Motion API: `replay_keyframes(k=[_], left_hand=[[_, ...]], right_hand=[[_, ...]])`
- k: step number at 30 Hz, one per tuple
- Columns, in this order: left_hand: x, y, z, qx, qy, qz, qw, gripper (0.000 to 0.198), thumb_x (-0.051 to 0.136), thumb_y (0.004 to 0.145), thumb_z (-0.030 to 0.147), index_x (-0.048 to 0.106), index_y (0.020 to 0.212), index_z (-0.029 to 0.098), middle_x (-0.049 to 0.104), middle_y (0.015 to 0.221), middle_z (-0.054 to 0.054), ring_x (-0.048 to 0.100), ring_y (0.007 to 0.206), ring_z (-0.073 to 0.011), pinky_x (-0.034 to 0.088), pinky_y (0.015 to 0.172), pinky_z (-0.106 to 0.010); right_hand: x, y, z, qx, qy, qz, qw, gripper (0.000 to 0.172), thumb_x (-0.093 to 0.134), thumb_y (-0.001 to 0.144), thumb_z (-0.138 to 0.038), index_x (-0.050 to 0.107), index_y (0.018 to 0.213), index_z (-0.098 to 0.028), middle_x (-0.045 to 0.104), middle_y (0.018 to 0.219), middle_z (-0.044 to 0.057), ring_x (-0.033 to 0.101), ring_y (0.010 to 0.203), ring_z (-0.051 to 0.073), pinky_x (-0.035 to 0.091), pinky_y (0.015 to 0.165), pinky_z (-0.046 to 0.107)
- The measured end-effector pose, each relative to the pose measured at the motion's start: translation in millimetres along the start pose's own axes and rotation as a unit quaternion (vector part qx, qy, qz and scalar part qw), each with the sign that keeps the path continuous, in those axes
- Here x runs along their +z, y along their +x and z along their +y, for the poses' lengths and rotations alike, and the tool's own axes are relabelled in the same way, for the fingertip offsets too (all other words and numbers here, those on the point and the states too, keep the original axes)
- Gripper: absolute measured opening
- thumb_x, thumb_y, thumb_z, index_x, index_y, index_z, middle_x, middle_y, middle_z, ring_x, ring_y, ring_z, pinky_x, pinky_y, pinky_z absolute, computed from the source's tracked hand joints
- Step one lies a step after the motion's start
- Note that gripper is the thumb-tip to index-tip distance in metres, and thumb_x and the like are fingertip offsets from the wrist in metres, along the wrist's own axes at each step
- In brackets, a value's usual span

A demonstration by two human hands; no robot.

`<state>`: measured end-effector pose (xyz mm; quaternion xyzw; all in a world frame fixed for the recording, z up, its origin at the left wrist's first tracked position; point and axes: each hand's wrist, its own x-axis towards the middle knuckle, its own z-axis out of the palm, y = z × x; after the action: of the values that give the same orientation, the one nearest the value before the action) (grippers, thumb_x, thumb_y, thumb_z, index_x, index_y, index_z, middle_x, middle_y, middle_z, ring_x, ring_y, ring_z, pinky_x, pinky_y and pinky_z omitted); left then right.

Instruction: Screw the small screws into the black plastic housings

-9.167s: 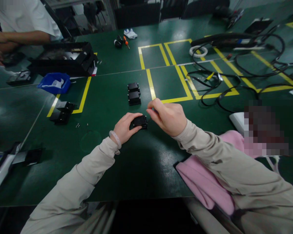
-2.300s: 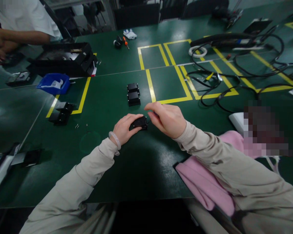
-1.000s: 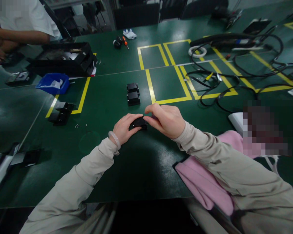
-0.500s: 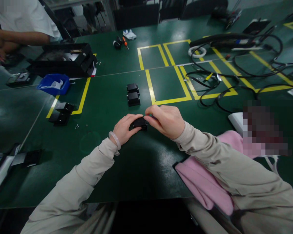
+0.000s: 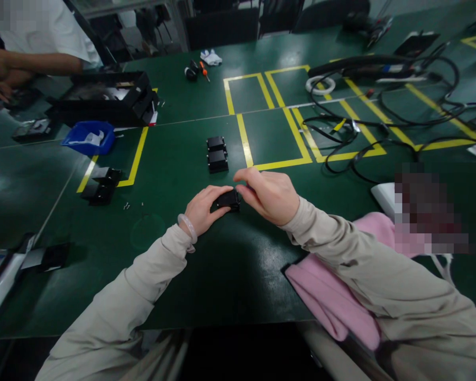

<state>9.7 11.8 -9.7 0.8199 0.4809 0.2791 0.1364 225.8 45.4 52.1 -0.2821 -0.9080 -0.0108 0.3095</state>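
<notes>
My left hand (image 5: 203,210) is wrapped round a small black box (image 5: 229,200) on the green table, its thumb along the near side and its fingers along the far side. Over the right end of this box is my right hand (image 5: 268,194), with thumb and forefinger curled toward each other at the corner. Anything between those fingertips is too small or hidden to make out. Beyond my hands, two similar black boxes (image 5: 217,154) with small pale screws at their edges lie one behind the other. A few loose screws (image 5: 126,206) are scattered to the left.
More black parts (image 5: 102,186) and a blue tray (image 5: 91,138) stand at left, by a large black casing (image 5: 103,98). A co-worker's arm (image 5: 43,61) rests behind it. Black cables (image 5: 353,143) sprawl at right. Pink cloth (image 5: 329,296) lies under my right forearm.
The fingertips of my right hand have lifted slightly off the box's right corner, with the forefinger rising. My left hand keeps its hold, and the box stays in place.
</notes>
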Motion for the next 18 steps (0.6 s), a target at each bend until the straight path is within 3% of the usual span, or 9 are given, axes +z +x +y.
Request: replay_keyframes(k=[4, 11, 18], left_hand=[[-0.5, 0.0, 1.0, 0.003, 0.001, 0.001, 1.0, 0.039, 0.064, 0.093, 0.028, 0.057, 0.13, 0.018, 0.066, 0.12, -0.009, 0.063, 0.112, -0.0235, 0.051, 0.098, -0.039], [-0.5, -0.2, 0.4, 0.001, 0.002, -0.003, 1.0, 0.04, 0.062, 0.093, 0.029, 0.056, 0.132, 0.019, 0.066, 0.122, -0.009, 0.062, 0.114, -0.0239, 0.05, 0.101, -0.04], [-1.1, 0.8, 1.7, 0.0, 0.007, -0.006, 1.0, 0.039, 0.063, 0.093, 0.029, 0.057, 0.131, 0.019, 0.067, 0.12, -0.009, 0.063, 0.112, -0.024, 0.051, 0.099, -0.039]], right_hand=[[-0.3, 0.0, 0.0, 0.002, -0.014, -0.012, 1.0, 0.038, 0.029, 0.104, -0.037, 0.06, 0.101, -0.016, 0.064, 0.068, 0.001, 0.057, 0.059, 0.013, 0.032, 0.06, 0.026], [0.5, 1.3, -2.3, 0.029, -0.008, -0.009, 1.0, 0.034, 0.029, 0.101, -0.026, 0.057, 0.119, -0.017, 0.071, 0.082, 0.003, 0.061, 0.065, 0.014, 0.034, 0.062, 0.026], [0.2, 0.9, -1.6, 0.003, -0.029, 0.005, 1.0, 0.038, 0.031, 0.104, -0.038, 0.061, 0.097, -0.016, 0.064, 0.066, 0.001, 0.056, 0.057, 0.013, 0.031, 0.058, 0.026]])
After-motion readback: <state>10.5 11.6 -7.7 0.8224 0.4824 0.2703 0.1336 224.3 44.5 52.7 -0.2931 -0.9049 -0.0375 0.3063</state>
